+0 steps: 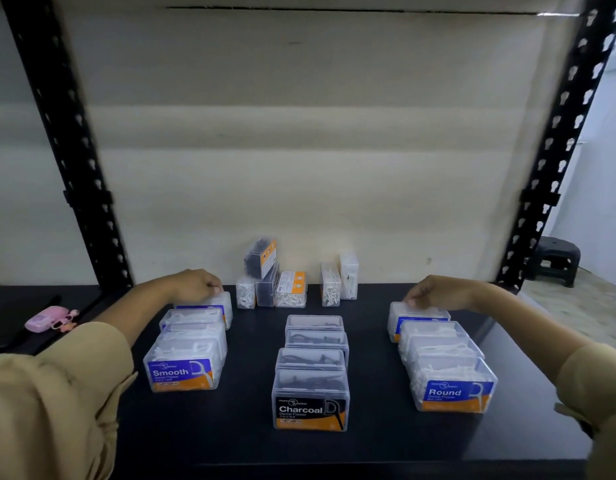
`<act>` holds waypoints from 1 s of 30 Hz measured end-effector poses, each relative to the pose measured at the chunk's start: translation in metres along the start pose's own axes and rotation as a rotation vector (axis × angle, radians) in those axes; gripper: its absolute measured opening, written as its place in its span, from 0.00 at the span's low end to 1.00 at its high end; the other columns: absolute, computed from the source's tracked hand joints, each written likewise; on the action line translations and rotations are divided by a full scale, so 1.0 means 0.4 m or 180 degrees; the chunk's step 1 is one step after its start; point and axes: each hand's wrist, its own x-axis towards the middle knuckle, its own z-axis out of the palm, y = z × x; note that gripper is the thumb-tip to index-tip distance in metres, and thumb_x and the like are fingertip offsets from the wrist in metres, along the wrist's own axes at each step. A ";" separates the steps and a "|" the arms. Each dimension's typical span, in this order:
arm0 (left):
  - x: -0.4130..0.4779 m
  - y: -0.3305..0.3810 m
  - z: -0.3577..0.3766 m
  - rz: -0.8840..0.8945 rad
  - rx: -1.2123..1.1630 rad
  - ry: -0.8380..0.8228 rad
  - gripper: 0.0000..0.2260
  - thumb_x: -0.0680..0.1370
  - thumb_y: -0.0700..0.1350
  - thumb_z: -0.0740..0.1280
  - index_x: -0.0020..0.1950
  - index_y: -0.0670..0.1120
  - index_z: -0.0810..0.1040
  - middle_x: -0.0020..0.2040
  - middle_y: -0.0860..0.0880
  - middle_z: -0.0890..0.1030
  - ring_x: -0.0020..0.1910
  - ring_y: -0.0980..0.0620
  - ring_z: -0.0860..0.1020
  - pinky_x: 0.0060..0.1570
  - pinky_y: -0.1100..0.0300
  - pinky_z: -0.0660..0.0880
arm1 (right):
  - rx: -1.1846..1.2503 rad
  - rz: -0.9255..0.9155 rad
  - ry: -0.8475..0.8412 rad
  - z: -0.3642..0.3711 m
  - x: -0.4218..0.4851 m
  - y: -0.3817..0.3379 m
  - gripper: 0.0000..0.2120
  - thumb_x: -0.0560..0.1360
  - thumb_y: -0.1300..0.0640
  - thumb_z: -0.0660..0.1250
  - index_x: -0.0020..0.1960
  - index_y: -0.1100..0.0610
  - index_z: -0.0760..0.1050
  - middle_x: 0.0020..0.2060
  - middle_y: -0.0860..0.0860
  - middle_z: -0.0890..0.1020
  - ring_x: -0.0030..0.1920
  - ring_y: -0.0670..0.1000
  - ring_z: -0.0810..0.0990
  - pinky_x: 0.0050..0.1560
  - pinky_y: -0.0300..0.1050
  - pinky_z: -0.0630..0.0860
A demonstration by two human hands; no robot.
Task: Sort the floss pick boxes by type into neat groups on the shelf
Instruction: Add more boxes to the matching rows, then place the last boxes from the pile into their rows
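Note:
Three rows of clear floss pick boxes stand on the dark shelf (244,403). On the left is the Smooth row (183,368), in the middle the Charcoal row (311,400), on the right the Round row (453,386). My left hand (195,284) grips the top of the rearmost Smooth box (221,304). My right hand (434,292) grips the top of the rearmost Round box (408,320). Both boxes stand on the shelf at the back of their rows.
Several unsorted boxes (271,282) stand and lean in a cluster against the back wall, with two more upright boxes (339,282) to their right. A pink item (48,318) lies at far left. Black slotted uprights (74,161) frame the shelf. A dark stool (556,259) stands at right.

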 end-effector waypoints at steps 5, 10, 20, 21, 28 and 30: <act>-0.004 -0.002 -0.001 -0.0001 -0.0174 -0.0183 0.11 0.80 0.41 0.56 0.56 0.45 0.78 0.56 0.47 0.78 0.52 0.52 0.73 0.54 0.63 0.67 | -0.0011 0.0008 -0.0065 -0.002 -0.014 -0.002 0.16 0.76 0.63 0.59 0.40 0.47 0.81 0.35 0.39 0.82 0.41 0.42 0.77 0.51 0.38 0.72; -0.008 -0.006 0.002 -0.0005 -0.0270 -0.0215 0.10 0.80 0.42 0.57 0.53 0.47 0.78 0.56 0.48 0.78 0.54 0.52 0.73 0.58 0.60 0.67 | 0.0053 0.0033 -0.0143 -0.003 -0.019 0.003 0.14 0.76 0.62 0.60 0.42 0.50 0.83 0.35 0.40 0.83 0.45 0.46 0.79 0.59 0.46 0.74; 0.020 0.118 -0.015 -0.0123 -0.1061 0.1779 0.10 0.76 0.51 0.65 0.56 0.51 0.75 0.49 0.49 0.78 0.50 0.47 0.75 0.50 0.54 0.73 | 0.0036 -0.0379 0.1280 0.007 0.052 -0.142 0.05 0.74 0.60 0.64 0.46 0.57 0.79 0.36 0.48 0.78 0.38 0.49 0.75 0.44 0.40 0.69; 0.027 0.138 -0.015 -0.0137 -0.1074 0.1843 0.14 0.75 0.53 0.65 0.58 0.50 0.74 0.50 0.48 0.78 0.51 0.46 0.75 0.50 0.54 0.73 | -0.0022 -0.0308 0.1428 0.015 0.071 -0.161 0.06 0.74 0.58 0.65 0.48 0.57 0.78 0.39 0.50 0.78 0.41 0.50 0.75 0.44 0.40 0.68; 0.078 0.211 -0.003 -0.0474 -0.0601 0.1519 0.26 0.73 0.61 0.63 0.65 0.47 0.69 0.64 0.45 0.70 0.63 0.42 0.71 0.54 0.52 0.70 | -0.0019 0.0428 0.1673 0.064 0.196 -0.233 0.29 0.72 0.40 0.64 0.64 0.58 0.64 0.60 0.56 0.74 0.58 0.59 0.75 0.55 0.52 0.75; 0.086 0.207 -0.004 -0.0574 -0.0513 0.1475 0.22 0.73 0.58 0.64 0.62 0.46 0.71 0.62 0.45 0.74 0.60 0.43 0.73 0.52 0.53 0.71 | -0.0001 0.0614 0.1606 0.068 0.215 -0.239 0.30 0.72 0.39 0.64 0.63 0.59 0.65 0.58 0.57 0.75 0.57 0.59 0.76 0.53 0.52 0.75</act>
